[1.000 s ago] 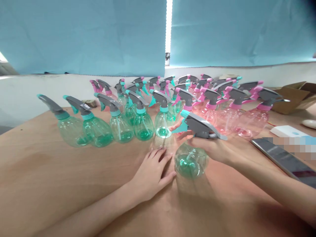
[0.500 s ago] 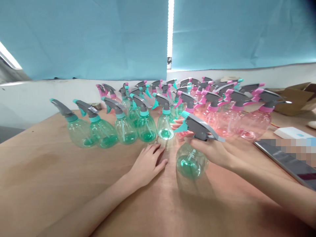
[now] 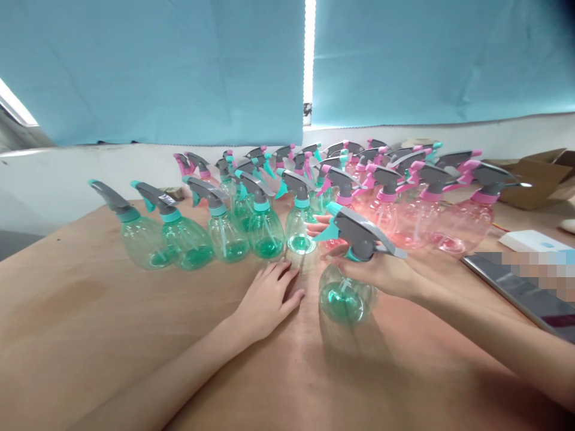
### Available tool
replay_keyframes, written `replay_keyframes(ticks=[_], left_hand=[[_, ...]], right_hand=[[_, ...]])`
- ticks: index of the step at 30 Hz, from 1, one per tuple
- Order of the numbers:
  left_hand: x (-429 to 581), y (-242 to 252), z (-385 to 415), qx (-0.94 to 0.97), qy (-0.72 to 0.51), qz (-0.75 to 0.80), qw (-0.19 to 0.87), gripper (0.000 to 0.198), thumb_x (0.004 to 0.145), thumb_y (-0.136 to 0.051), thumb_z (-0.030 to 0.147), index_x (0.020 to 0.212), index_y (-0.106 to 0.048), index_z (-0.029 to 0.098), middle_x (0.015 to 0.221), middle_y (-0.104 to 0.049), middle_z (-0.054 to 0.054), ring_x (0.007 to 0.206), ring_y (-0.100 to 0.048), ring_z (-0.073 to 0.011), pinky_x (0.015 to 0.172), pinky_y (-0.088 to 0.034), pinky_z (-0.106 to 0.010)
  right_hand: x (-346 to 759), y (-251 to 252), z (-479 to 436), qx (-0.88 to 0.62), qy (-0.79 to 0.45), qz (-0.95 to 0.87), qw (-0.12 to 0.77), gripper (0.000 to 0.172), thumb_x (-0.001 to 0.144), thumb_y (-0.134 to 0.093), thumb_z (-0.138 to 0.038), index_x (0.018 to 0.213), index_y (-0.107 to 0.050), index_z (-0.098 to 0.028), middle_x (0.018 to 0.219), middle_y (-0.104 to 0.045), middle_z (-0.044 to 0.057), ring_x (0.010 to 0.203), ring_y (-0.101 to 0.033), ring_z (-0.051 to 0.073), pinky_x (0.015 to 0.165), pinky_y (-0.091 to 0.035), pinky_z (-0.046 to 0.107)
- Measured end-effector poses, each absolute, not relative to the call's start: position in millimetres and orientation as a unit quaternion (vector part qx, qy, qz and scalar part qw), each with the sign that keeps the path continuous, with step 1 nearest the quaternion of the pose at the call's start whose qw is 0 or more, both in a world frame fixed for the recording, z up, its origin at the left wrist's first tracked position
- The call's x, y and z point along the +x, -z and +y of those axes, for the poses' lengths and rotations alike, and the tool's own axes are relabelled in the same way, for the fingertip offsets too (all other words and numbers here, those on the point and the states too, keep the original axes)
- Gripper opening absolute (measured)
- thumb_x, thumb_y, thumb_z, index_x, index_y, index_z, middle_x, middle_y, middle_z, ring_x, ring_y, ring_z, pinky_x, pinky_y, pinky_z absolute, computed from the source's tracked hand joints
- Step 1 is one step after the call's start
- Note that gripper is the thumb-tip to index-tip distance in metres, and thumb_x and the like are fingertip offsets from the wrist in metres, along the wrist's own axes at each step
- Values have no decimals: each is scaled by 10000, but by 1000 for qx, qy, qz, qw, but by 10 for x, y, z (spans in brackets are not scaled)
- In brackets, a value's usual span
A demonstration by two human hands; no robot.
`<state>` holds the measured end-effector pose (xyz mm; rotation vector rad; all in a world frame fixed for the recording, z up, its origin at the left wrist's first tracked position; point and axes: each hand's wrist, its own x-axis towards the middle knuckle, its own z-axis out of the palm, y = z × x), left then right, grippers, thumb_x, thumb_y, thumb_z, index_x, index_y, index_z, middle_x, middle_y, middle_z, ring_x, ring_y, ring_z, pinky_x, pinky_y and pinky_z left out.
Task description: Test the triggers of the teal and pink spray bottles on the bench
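Observation:
My right hand is wrapped round the neck of a green spray bottle with a grey and teal trigger head; the bottle stands on the wooden table in front of me. My left hand lies flat on the table just left of that bottle, fingers stretched out, holding nothing. Behind them stands a row of green spray bottles, the nearest one just beyond my fingertips.
Several pink spray bottles crowd the back right. A cardboard box sits at the far right, with a white flat box and a dark flat panel nearer. A blue sheet hangs behind.
My left hand has drawn back a little toward me and away from the held bottle. The right hand and its bottle have barely shifted; the view has moved slightly.

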<state>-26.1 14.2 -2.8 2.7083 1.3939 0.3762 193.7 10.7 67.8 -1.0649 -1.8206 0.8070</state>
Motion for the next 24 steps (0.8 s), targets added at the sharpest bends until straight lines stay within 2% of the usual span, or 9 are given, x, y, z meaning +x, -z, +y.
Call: replay_keyframes(ticks=[3,6,8,10,12,14,20,24], left_hand=[[-261,26,146,882,-122,455,34,418,955,-507,362,1307,-537,139,1368,-524,-142,1266,-455,-306,1042,-371,-473],[-263,28,147,882,-121,454,34,414,956,-508,361,1296,-546,128,1365,-524,-147,1267,-452,-309,1045,-368,-470],[-266,31,146,882,-119,454,33,417,958,-503,361,1300,-543,126,1364,-524,-147,1265,-451,-310,1044,-368,-473],[-268,31,146,882,-117,455,32,423,960,-501,362,1309,-537,125,1367,-522,-147,1270,-445,-310,1043,-368,-477],[-271,30,147,883,-116,454,32,425,963,-496,364,1312,-534,126,1368,-521,-146,1269,-445,-307,1040,-371,-476],[-274,27,150,884,-115,452,32,427,963,-493,366,1313,-534,124,1369,-521,-148,1267,-447,-307,1040,-371,-476],[-272,30,155,883,-117,453,34,423,963,-487,372,1310,-537,136,1370,-521,-142,1268,-449,-302,1044,-370,-477],[-271,35,152,883,-118,453,34,417,960,-488,375,1303,-541,143,1365,-526,-140,1268,-451,-300,1045,-370,-480]], right_hand=[[1940,-679,115,-414,-315,-748,412,445,700,-567,-101,1094,-636,-295,1093,-697,7,807,-670,186,712,-562,312],[1925,-678,115,-388,-307,-761,419,468,696,-523,-92,1114,-624,-278,1174,-661,10,819,-648,169,722,-545,299],[1911,-679,106,-394,-309,-756,422,431,683,-507,-108,1063,-642,-263,1106,-679,19,771,-638,167,712,-538,313],[1894,-684,95,-420,-306,-740,427,369,670,-510,-143,989,-660,-253,925,-698,21,695,-622,174,661,-533,323],[1878,-692,84,-437,-296,-726,440,321,662,-517,-173,933,-667,-255,731,-664,9,660,-613,189,623,-525,323],[1866,-701,78,-435,-291,-724,449,294,666,-518,-191,907,-671,-265,638,-625,-2,654,-614,198,620,-524,322],[1861,-710,61,-433,-303,-717,455,187,662,-509,-210,769,-648,-275,591,-608,-5,660,-614,204,617,-519,319],[1876,-676,66,-441,-309,-712,450,280,634,-499,-207,854,-657,-277,605,-611,-13,654,-604,203,569,-491,308]])
